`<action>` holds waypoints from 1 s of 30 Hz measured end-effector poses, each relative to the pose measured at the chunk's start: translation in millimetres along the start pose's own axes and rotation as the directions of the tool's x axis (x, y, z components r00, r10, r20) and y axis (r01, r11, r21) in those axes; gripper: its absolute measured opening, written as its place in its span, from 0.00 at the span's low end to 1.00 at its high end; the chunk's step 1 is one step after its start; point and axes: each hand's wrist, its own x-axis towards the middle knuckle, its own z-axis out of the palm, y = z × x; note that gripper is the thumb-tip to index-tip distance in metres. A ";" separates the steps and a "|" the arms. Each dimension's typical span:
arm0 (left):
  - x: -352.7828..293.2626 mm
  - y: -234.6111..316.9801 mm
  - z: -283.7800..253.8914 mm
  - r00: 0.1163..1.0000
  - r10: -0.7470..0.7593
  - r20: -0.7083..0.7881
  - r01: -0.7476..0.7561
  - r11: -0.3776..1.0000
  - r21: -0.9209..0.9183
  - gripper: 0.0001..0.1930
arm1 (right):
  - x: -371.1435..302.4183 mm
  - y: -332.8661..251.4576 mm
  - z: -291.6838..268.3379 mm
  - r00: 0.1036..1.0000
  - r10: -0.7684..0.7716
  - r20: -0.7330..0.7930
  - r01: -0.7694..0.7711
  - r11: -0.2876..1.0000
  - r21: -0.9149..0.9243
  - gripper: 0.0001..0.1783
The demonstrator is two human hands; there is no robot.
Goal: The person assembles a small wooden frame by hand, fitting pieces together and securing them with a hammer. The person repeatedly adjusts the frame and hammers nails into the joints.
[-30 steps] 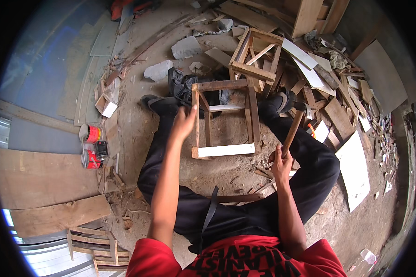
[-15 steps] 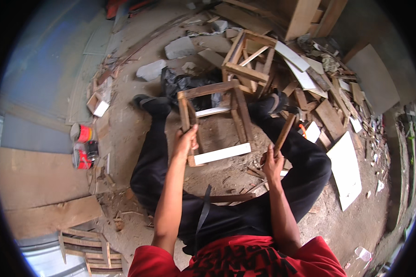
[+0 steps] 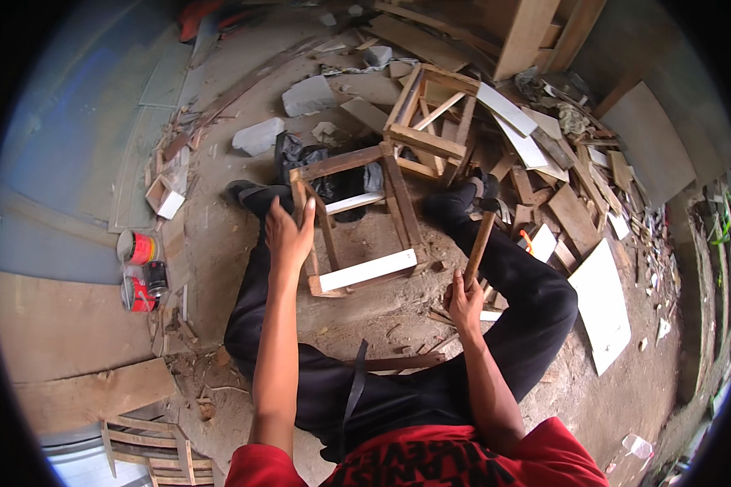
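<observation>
Between my legs stands a small wooden stool frame (image 3: pixel 339 165) of brown bars, with a white strip along its near edge. My left hand (image 3: pixel 291 235) is open at the frame's left side, its thumb and fingers spread; whether it touches the wood I cannot tell. In my right hand (image 3: pixel 464 307), to the right of the frame, is the wooden handle of a hammer (image 3: pixel 481 243). It points up and away from me, and its head is hard to make out against my dark shoe. A flat brown wooden bar (image 3: pixel 402 362) lies near my lap.
Beyond the stool frame stands a second wooden frame (image 3: pixel 426 142), beside a heap of scrap boards (image 3: pixel 577 215). A white panel (image 3: pixel 601 304) lies right of my knee. Pale blocks (image 3: pixel 309 96) lie far left of it, and red cans (image 3: pixel 140 247) stand at the left wall.
My left hand has let go of the stool frame's side and moved up along it, fingers spreading. My right hand keeps its grip on the hammer. The view has shifted slightly.
</observation>
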 end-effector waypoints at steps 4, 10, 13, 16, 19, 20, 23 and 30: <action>37.3 53.6 -12.7 0.900 0.433 -0.055 -0.425 0.898 0.115 0.37 | -1.7 -0.5 7.2 1.000 0.012 0.001 -0.012 0.998 -0.063 0.20; 94.2 88.8 37.5 0.746 0.603 0.281 -0.665 0.681 0.306 0.38 | 0.2 4.5 7.4 1.000 0.015 0.010 -0.015 0.998 -0.064 0.18; 107.8 97.0 56.2 0.754 0.462 0.467 -0.497 0.866 -0.053 0.23 | -0.3 8.3 3.7 1.000 0.008 -0.001 -0.008 0.994 -0.108 0.18; 99.7 97.9 83.1 0.889 0.412 0.198 -0.424 0.905 0.019 0.26 | 4.6 6.9 4.7 0.997 0.077 -0.007 -0.078 0.992 -0.101 0.21; 90.5 104.6 94.9 0.888 0.460 0.016 -0.450 0.861 0.237 0.28 | 12.9 13.1 6.0 0.991 0.132 -0.008 -0.131 0.977 -0.166 0.19; 89.7 110.2 94.6 0.903 0.428 0.028 -0.422 0.875 0.238 0.28 | 14.9 14.2 7.4 0.989 0.145 -0.009 -0.144 0.976 -0.165 0.20; 93.4 108.5 97.7 0.907 0.419 -0.030 -0.402 0.886 0.230 0.29 | 18.1 6.1 22.1 0.981 0.195 -0.012 -0.195 0.977 -0.084 0.21; 95.6 115.3 90.8 0.933 0.354 0.064 -0.359 0.904 0.232 0.30 | 23.9 14.6 29.0 0.984 0.178 -0.016 -0.179 0.975 -0.135 0.19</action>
